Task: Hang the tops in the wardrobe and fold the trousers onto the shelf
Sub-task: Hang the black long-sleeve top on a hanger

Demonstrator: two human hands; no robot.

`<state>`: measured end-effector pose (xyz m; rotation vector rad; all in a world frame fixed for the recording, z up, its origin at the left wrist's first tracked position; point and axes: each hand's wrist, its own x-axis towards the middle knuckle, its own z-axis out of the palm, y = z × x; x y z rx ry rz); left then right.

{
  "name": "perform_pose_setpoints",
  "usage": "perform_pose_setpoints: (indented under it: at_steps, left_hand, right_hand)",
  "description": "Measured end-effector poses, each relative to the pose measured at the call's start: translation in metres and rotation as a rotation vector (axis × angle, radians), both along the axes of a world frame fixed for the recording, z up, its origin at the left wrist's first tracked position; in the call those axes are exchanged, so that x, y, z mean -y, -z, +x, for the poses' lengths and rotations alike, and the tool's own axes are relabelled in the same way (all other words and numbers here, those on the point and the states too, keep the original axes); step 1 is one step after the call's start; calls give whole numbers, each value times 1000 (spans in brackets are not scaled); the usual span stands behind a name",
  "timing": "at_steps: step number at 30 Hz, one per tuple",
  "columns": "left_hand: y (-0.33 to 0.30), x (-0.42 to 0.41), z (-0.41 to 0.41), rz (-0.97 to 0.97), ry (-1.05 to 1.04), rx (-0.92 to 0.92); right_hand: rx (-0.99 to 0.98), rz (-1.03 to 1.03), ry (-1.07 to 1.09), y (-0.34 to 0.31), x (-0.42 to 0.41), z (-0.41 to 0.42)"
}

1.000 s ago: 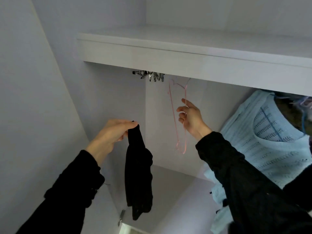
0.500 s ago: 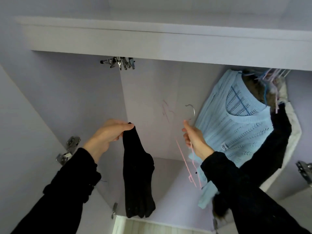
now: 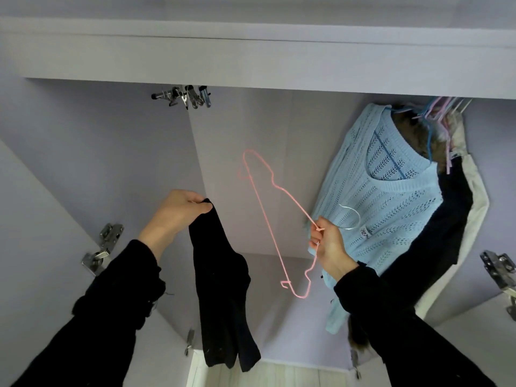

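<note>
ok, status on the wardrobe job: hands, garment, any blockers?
Left hand pinches black garment, hanging free. Right hand grips pink wire hanger, off the rail, tilted. Garment not yet on hanger. Blue knit sweater hangs right; nothing between hanger and garment.

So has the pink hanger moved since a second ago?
Yes. The pink hanger hung up by the metal clips under the shelf; now the right hand holds it lower and to the right, beside the blue sweater.
</note>
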<state>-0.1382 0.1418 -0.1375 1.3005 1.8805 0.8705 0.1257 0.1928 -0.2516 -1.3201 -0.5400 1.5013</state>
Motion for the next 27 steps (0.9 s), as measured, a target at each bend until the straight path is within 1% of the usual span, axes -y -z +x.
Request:
perform_pose_setpoints:
  at_steps: [3,5,9,13,16,18,22,24,26,27]
  left_hand:
    - [-2,2,-5,18,-19,-158]
    - [-4,5,-3,25,3,-203]
    - [-11,8,0,62,-1,-183]
    - [-17,11,-5,38,17,-171]
    - [-19,16,-3,19,58,-83]
    - [-25,20,2,18,83,2]
    - [-39,24,-2,43,82,136]
    - [-42,26,-7,61,49,156]
    - [-41,29,-8,68,8,171]
    - [-39,30,-7,65,0,187]
  right_hand:
    - [-180,32,61,1,0,0]
    - [-289,37,57,2,0,-1]
    - [-429,46,19,-1,3,-6]
    - [-530,102,14,-16,3,-14]
    - [-587,114,8,-25,-1,-25]
    - [-537,113,-15,-26,-2,-33]
    - [-271,96,-14,-20,0,-45]
    - [-147,114,-9,-19,-1,-48]
    - [-89,130,-37,-22,-3,-53]
    - [-103,126,-54,-24,-3,-56]
